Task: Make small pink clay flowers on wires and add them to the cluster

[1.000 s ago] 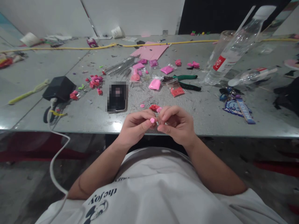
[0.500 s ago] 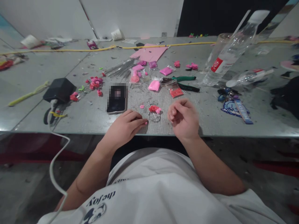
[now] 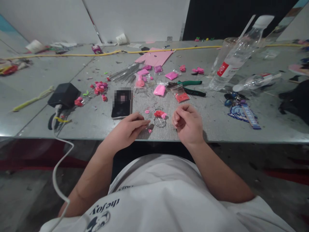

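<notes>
My left hand (image 3: 130, 129) rests at the table's front edge with its fingers stretched out, open. Just below its fingertips a small pink clay piece (image 3: 150, 130) lies on the table. Between my hands is a thin metal ring (image 3: 160, 122) with red and pink clay flowers (image 3: 158, 113) along its upper side. Another flat pink piece (image 3: 147, 111) lies left of the ring. My right hand (image 3: 189, 125) is to the ring's right, palm turned up, fingers curled and thumb pressed against them. Whatever those fingers may hold is hidden.
A phone (image 3: 122, 104) lies beyond my left hand. Farther back are clay packets (image 3: 159, 90), green-handled pliers (image 3: 191, 82) and a bundle of wires (image 3: 126, 72). A water bottle (image 3: 238, 56) stands right; a black adapter (image 3: 64, 95) with a white cable sits left.
My left fingertips have drawn slightly up and left, off the small pink piece, which now lies on the table. My right hand stays curled in nearly the same place.
</notes>
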`<action>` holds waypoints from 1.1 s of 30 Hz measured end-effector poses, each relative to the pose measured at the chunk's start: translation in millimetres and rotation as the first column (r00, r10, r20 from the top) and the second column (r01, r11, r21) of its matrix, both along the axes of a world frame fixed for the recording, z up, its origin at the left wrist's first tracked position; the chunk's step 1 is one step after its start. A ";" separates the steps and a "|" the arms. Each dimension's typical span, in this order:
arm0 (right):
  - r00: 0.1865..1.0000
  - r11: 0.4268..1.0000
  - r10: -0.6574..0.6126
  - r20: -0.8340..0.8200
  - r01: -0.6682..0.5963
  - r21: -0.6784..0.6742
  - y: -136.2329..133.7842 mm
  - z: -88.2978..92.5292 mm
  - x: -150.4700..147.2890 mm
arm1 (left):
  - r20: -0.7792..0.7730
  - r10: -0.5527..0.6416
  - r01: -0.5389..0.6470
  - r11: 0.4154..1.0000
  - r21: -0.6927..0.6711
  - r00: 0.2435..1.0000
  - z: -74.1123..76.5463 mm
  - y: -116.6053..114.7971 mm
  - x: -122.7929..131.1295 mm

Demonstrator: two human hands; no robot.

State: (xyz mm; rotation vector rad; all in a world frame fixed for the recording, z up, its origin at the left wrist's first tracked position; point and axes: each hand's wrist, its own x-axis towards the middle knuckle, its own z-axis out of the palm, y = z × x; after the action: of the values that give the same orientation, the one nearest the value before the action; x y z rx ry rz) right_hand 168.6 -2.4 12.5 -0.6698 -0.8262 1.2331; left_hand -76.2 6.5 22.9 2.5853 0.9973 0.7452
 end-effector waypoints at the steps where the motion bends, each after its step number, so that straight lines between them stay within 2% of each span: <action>1: 1.000 1.000 0.004 -0.004 -0.004 0.002 0.0 -0.4 -0.2 | 0.013 0.045 -0.046 0.999 0.030 0.999 0.1 4.7 1.8; 3: 1.000 1.000 0.006 -0.006 -0.006 0.002 -0.2 -0.8 -0.4 | -0.011 0.146 -0.143 0.982 0.125 0.989 0.2 16.1 7.0; 5: 1.000 1.000 -0.001 0.000 0.001 0.004 -0.3 -1.1 -0.5 | -0.113 0.230 -0.202 0.955 0.217 0.966 0.1 27.2 13.6; 7: 1.000 1.000 -0.009 0.015 0.009 0.009 0.0 -1.7 -0.2 | -0.221 0.284 -0.228 0.942 0.248 0.933 0.3 34.8 20.0; 9: 0.999 1.000 -0.016 0.031 0.015 0.012 0.4 -3.2 0.3 | -0.249 0.314 -0.256 0.937 0.240 0.916 1.3 36.5 25.0; 12: 0.996 0.998 -0.039 0.083 0.036 0.043 -1.1 -6.0 0.4 | -0.115 0.337 -0.319 0.936 0.148 0.934 3.6 28.4 28.5; 14: 0.975 0.990 -0.085 0.207 0.060 0.124 -4.2 -6.7 -1.3 | 0.074 0.347 -0.346 0.938 -0.019 0.935 4.0 18.8 28.6; 16: 0.897 0.962 -0.161 0.411 0.050 0.267 -7.8 -5.6 -5.1 | 0.282 0.348 -0.293 0.930 -0.221 0.894 2.2 9.2 27.6; 18: 0.758 0.907 -0.267 0.595 -0.010 0.420 -10.1 -3.5 -10.3 | 0.440 0.322 -0.181 0.926 -0.332 0.838 -1.4 2.0 26.5; 20: 0.629 0.841 -0.371 0.683 -0.084 0.534 -10.3 -1.8 -15.6 | 0.537 0.267 -0.088 0.938 -0.336 0.800 -5.1 -2.0 25.6; 22: 0.560 0.797 -0.430 0.708 -0.132 0.589 -9.0 -1.6 -19.6 | 0.590 0.218 -0.037 0.952 -0.303 0.778 -7.6 -3.5 25.2; 24: 0.537 0.780 -0.447 0.715 -0.157 0.605 -7.4 -2.8 -21.5 | 0.613 0.206 -0.009 0.951 -0.309 0.763 -8.8 -3.6 25.2; 28: 0.536 0.783 -0.434 0.724 -0.172 0.597 -6.0 -6.7 -20.9 | 0.606 0.245 -0.011 0.932 -0.362 0.757 -9.9 -2.7 24.3; 33: 0.530 0.804 -0.364 0.766 -0.236 0.546 -7.6 -8.0 -17.0 | 0.552 0.126 0.033 0.963 -0.269 0.824 -6.5 -3.1 21.0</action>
State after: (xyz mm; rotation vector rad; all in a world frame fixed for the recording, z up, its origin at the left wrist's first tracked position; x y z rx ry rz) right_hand 151.6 -10.0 4.4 -0.7557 -1.9189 0.3973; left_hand -55.2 3.4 16.4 1.9261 0.8884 1.2049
